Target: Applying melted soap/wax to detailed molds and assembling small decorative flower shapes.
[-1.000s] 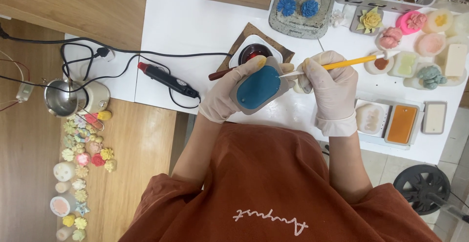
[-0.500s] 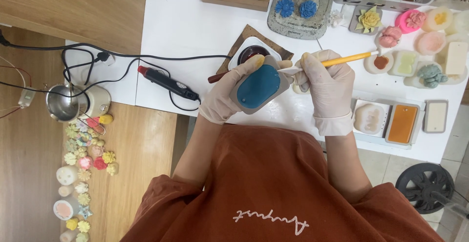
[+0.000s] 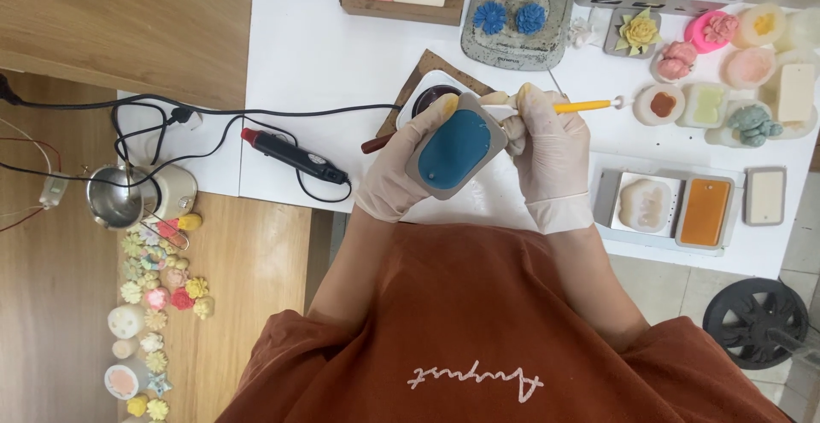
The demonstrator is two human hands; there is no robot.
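Note:
Both my hands wear pale gloves over the white table [image 3: 333,56]. My left hand [image 3: 401,171] grips a grey mould filled with blue wax [image 3: 454,148], tilted up toward me. My right hand [image 3: 547,154] holds a yellow-handled tool [image 3: 581,105] like a pen, its handle pointing right and its tip at the mould's upper edge. Behind the mould a small dark pot [image 3: 431,97] sits on a brown board.
A black and red heat tool [image 3: 295,157] with its cable lies left of my hands. Silicone moulds and wax flowers [image 3: 683,56] crowd the right side, with trays [image 3: 675,205] below. A metal cup [image 3: 115,197] and several small wax flowers [image 3: 158,295] sit on the wooden surface at left.
My hands, mould and tool have stayed together in nearly the same place; the mould has tilted slightly and the tool tip sits closer to its top edge.

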